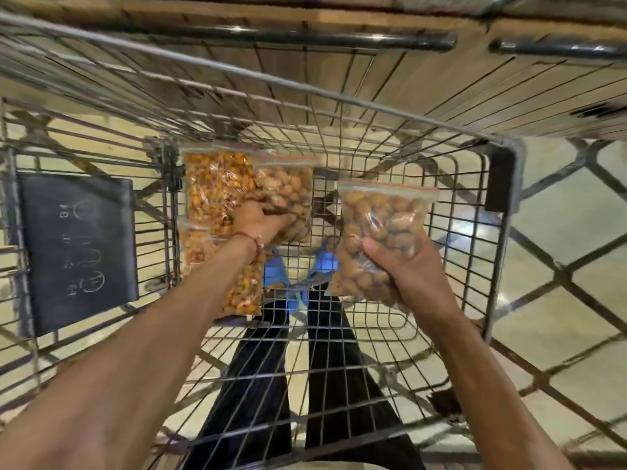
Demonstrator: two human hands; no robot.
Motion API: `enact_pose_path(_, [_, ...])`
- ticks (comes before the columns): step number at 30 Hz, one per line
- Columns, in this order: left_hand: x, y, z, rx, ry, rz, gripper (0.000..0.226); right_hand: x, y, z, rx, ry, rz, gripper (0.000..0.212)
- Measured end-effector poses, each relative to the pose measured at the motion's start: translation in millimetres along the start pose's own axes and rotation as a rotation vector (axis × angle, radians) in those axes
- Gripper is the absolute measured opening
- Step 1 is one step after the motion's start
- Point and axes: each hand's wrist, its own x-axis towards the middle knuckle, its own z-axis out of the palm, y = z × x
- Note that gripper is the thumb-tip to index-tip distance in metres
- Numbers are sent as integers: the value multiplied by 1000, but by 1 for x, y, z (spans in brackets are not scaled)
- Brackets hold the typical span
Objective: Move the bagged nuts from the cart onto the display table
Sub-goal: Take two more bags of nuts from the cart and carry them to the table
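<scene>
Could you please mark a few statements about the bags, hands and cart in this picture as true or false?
1. The right hand holds a bag of round brown nuts. True.
2. The left hand rests empty on the cart's rim. False: it reaches down inside the cart and grips the pale nut bag.
3. An orange nut bag lies in the cart beside the pale nut bag. True.
4. The cart has solid plastic walls. False: its walls and floor are wire mesh.
5. The bag in the right hand has a blue seal strip. False: the strip is red.
</scene>
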Motion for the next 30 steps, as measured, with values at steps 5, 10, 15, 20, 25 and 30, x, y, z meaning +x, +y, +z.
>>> enact_pose_path(5, [-6,-1,12,5,-58,86,43,-4,-2,-7,24,70,-21,38])
enact_pose_path(10, [-2,-5,34,-13,-26,86,33,-12,0,-16,40,103,-17,35])
enact_pose_path(15, [0,-1,34,-115,83,20,46,-22,2,-25,18,87,-15,36])
enact_pose_path(20, [-6,-20,18,-331,-49,1,83,-28,6,-26,-11,99,-15,46])
enact_pose_path(25, [-79,-11,-17,-458,-231,-1,62,-54,0,-24,70,56,-10,40])
enact_pose_path(30, [-142,-16,-57,-729,-468,13,31,-92,-3,-21,142,78,-37,41])
